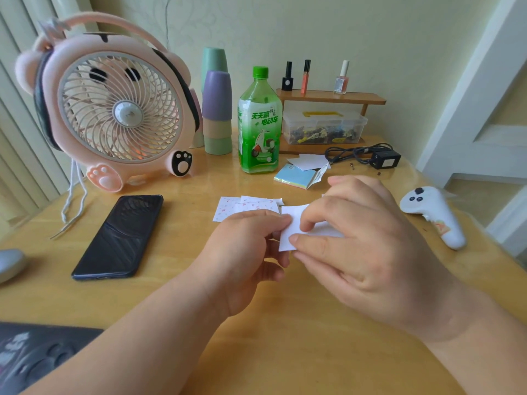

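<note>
Both hands meet just above the worktop (285,346), front centre. Small white paper square (292,232), thin, with a soft fold in it. The left hand (248,246) pinches its left edge and the right hand (356,238) pinches its right side. Fingers (309,243) of both hands are curled onto the sheet. The right hand covers the paper's far-right part, so its full outline is hard to make out.

Just behind the hands lie a few white paper sheets with a red speckled print (242,208), flat and overlapping; the left knuckles hide their near edge. Further back is a pad of pastel paper (295,176) with loose white squares beside it.

To the left, a black smartphone (119,238) lies face up, its glossy screen reflecting the fan grille. Behind it stands a pink bear-shaped desk fan (114,109), in matte plastic with a round slatted guard. At centre back are a green tea bottle (259,124) and a stack of upturned pastel cups (216,109).

At right back, a wooden rack (330,97) carries three nail polish bottles over a clear plastic box (325,126) whose contents are too jumbled to identify. A black adapter with coiled cable (382,160) lies nearby. A white handheld controller (433,215) lies well right of the hands.

The worktop is yellow varnished wood, shiny. A dark patterned item at bottom left is cut off by the frame.
</note>
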`<state>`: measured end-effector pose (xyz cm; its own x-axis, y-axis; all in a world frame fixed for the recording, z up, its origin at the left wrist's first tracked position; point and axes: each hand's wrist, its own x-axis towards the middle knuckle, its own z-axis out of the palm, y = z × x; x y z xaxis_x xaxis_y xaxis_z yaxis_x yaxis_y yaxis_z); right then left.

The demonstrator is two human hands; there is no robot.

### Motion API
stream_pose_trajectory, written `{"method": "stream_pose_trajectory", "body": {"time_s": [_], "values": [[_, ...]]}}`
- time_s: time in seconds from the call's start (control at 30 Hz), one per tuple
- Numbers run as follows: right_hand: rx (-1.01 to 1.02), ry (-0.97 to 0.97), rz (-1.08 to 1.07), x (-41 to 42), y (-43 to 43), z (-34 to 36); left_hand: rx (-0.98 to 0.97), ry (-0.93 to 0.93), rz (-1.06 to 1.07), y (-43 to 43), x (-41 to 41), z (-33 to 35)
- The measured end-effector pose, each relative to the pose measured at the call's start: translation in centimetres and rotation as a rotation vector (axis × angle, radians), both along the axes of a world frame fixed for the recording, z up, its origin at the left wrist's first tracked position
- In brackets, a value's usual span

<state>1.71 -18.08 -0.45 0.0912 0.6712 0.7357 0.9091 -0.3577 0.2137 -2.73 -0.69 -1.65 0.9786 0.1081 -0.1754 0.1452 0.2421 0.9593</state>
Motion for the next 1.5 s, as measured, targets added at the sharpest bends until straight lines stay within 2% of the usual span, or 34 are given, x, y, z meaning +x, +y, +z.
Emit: {"method": "stream_pose_trajectory", "body": {"time_s": [0.2, 0.27, 0.33, 0.4, 0.5, 0.57, 0.6, 0.77, 0.93, 1.33, 1.5], "values": [[0.051, 0.009, 0.092, -1.0, 0.5, 0.2, 0.030, 0.033, 0.074, -0.1, 0.1, -0.2], [0.159, 0.057, 0.125, -1.7, 0.7, 0.3, 0.051, 0.038, 0.151, 0.6, 0.5, -0.4], [0.360, 0.198, 0.068, -1.5, 0.5, 0.1, 0.087, 0.006, 0.209, 0.9, 0.9, -0.5], [0.583, 0.492, -0.035, -0.3, -0.1, -0.2, 0.098, -0.045, 0.229, 0.7, 0.9, -0.5], [0.814, 1.176, -0.066, 1.5, -0.8, 0.1, 0.110, -0.137, 0.207, -0.1, 0.5, -0.5], [0.828, 1.546, 0.057, 2.1, -0.9, 0.1, 0.111, -0.157, 0.191, -0.4, 0.3, -0.6], [0.774, 1.618, 0.103, 2.0, -0.9, 0.1, 0.108, -0.156, 0.189, -0.5, 0.3, -0.7], [0.478, 1.544, 0.103, 1.4, -0.7, -0.1, 0.131, -0.144, 0.217, -0.3, 0.5, -0.9], [0.320, 1.567, 0.158, 1.1, -0.8, -0.2, 0.201, -0.107, 0.229, 0.0, 0.5, -1.1], [0.200, 1.568, 0.171, 1.1, -1.0, -0.7, 0.242, -0.085, 0.238, 0.1, 0.8, -1.2], [0.340, 1.561, 0.110, 1.4, -0.7, -0.9, 0.288, -0.094, 0.204, 0.0, 0.8, -1.2]]}}
